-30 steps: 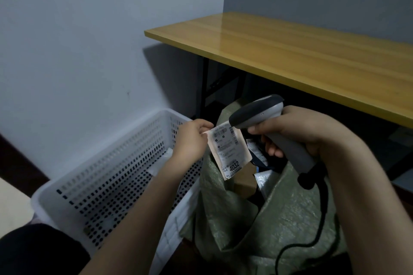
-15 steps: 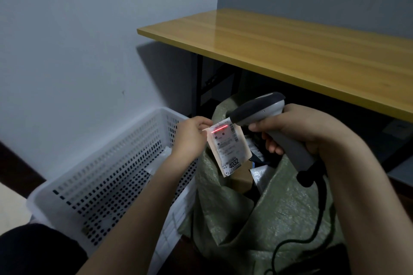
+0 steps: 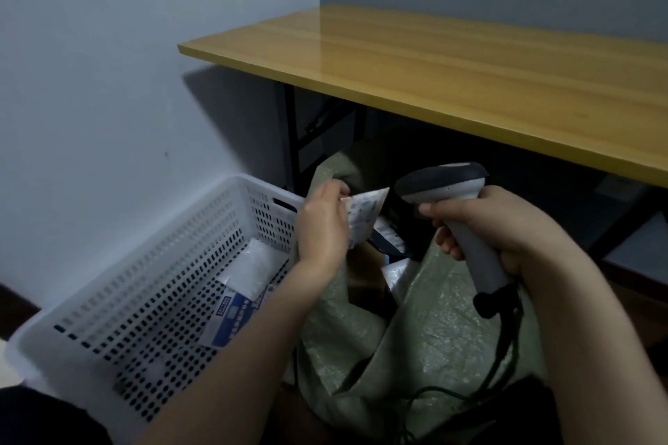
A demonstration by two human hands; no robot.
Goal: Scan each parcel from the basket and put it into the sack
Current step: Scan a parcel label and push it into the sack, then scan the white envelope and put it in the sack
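My left hand (image 3: 323, 224) pinches a small labelled parcel (image 3: 365, 215) over the open mouth of the green woven sack (image 3: 437, 321). The parcel is tilted, its label turned partly away. My right hand (image 3: 506, 228) grips the grey handheld scanner (image 3: 446, 184), whose dark head points left toward the parcel; no red beam shows. The scanner's black cable (image 3: 502, 347) hangs down over the sack. Inside the sack lie several parcels (image 3: 388, 238). The white perforated basket (image 3: 119, 300) stands to the left and holds a white bag (image 3: 249, 265) and a blue-and-white parcel (image 3: 233, 320).
A wooden table (image 3: 470, 83) with black legs spans the back right, its edge above the sack. A pale wall (image 3: 108, 83) rises behind the basket. Dark clothing shows at the bottom left corner.
The scanner's red line on the label has gone out. My left hand has turned the parcel and moved it slightly back toward the basket side. The view has shifted right.
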